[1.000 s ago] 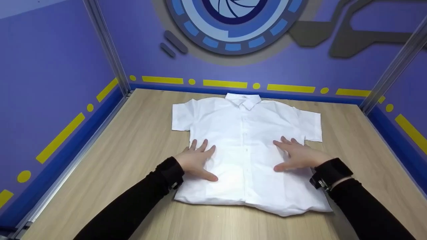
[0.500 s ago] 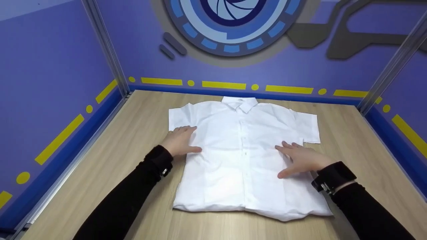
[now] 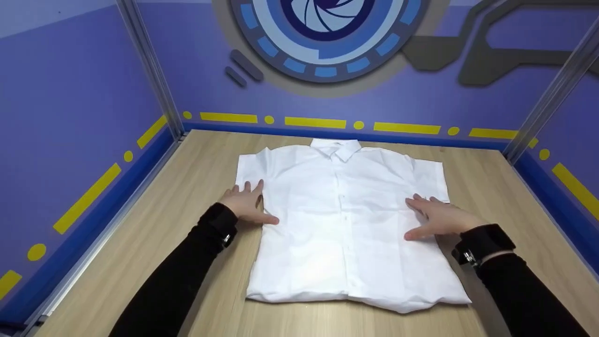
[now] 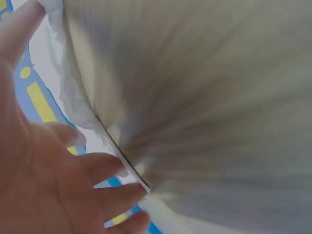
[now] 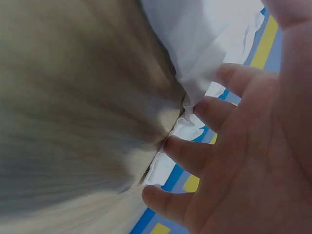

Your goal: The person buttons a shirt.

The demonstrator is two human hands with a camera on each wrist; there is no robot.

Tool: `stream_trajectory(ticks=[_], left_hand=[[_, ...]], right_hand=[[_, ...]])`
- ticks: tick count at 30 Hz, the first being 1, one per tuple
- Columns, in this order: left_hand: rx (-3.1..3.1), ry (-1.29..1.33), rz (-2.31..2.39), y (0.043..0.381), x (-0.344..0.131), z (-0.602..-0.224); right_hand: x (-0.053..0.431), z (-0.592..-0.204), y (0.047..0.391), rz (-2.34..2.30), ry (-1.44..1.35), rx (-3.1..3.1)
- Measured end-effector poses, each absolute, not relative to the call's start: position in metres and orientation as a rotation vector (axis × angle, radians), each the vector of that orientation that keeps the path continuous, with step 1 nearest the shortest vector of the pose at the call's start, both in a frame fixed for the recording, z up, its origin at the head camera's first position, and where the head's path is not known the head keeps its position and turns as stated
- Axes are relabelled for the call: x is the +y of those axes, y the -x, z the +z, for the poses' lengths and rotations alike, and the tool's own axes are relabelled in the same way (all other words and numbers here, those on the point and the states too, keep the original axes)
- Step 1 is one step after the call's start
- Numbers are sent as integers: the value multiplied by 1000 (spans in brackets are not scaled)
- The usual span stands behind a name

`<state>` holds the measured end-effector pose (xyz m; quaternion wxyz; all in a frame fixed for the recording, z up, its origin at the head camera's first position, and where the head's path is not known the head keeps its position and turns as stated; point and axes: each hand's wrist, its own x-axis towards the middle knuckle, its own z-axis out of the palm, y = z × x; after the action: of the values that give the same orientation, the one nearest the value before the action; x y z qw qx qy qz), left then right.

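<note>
Purple walls (image 3: 79, 117) with yellow dashes stand around three sides of a pale wooden desk (image 3: 182, 182). On its middle lies the white shirt (image 3: 309, 234), flat and buttoned side up, between the person's two hands. Its long axis runs away from the person: collar (image 3: 334, 150) at the far end, close to the back wall, and rounded hem (image 3: 323, 296) at the near end. The short sleeves (image 3: 250, 164) point outward to either side.

The left hand (image 3: 245, 206) is at the shirt's left edge, just below that side's sleeve. Its fingers and thumb are spread, the thumb tip over the shirt and most of the palm outside it, so the shirt lies to its right. The right hand (image 3: 440, 219), also spread, is at the opposite edge, roughly level with the left; its thumb and fingertips reach in over the shirt, which lies to its left. Neither hand pinches anything; how firmly the fingertips press, one cannot tell. Black straps (image 3: 217, 222) circle both wrists.
</note>
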<state>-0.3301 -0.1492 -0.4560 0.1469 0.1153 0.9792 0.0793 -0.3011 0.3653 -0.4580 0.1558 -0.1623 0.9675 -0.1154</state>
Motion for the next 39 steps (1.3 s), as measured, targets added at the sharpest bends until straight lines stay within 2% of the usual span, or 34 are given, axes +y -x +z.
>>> stream_trajectory(ticks=[7, 19, 28, 35, 39], left_hand=[[2802, -557, 168, 326, -142, -461], [2770, -539, 176, 335, -138, -458], [2776, -614, 168, 322, -132, -457], [2631, -791, 243, 294, -95, -445], [2550, -763, 204, 285, -84, -446]], right_hand=[[364, -459, 294, -311, 508, 2800], [364, -463, 305, -378, 452, 2823], [372, -470, 300, -413, 435, 2836], [369, -475, 298, -456, 488, 2825], [365, -473, 297, -379, 519, 2864]])
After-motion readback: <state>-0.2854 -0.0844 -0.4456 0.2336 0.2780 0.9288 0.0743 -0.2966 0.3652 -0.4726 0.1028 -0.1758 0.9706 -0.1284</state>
